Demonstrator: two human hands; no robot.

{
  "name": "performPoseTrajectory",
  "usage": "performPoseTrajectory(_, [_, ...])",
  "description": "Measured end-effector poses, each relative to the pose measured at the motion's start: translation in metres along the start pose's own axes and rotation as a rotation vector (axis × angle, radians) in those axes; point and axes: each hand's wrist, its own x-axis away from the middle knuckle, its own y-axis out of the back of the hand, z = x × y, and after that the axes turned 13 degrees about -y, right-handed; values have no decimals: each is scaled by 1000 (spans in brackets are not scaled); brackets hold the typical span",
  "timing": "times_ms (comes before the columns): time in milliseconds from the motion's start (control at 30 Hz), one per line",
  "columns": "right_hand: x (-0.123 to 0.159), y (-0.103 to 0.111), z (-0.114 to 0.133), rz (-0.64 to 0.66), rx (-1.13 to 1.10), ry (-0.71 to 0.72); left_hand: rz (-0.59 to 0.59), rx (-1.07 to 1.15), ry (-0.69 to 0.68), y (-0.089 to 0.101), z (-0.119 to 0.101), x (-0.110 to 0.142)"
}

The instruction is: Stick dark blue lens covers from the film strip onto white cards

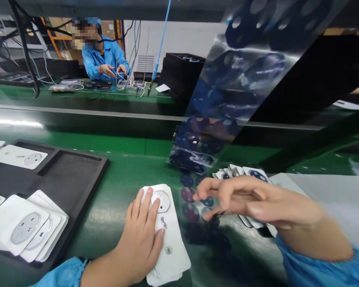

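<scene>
- The left hand [143, 235] lay flat, fingers spread, pressing a small stack of white cards [167, 239] on the green belt [122, 179]; nothing was gripped, so the top card could have slid if the pressure eased.
- The right hand [242, 199] pinched the lower end of a clear film strip [224, 95] carrying dark round stickers; the long strip rose upward, and might have curled, stuck to itself or shed pieces.
- More sticker-faced cards [251, 173] lay fanned behind that hand, easily knocked.
- The black tray [77, 167] held finished cards at left.
- Beyond the belt, a co-worker [104, 59] worked, well apart.
</scene>
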Motion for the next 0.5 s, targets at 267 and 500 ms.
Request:
performPoseTrajectory(267, [-65,-43,-49,-393,-152,-3,-142,179,3,-1,-2,0])
performPoseTrajectory(500, [-74,-43,-57,-511,-260,-119,-193,201,-9,-1,-4,-1])
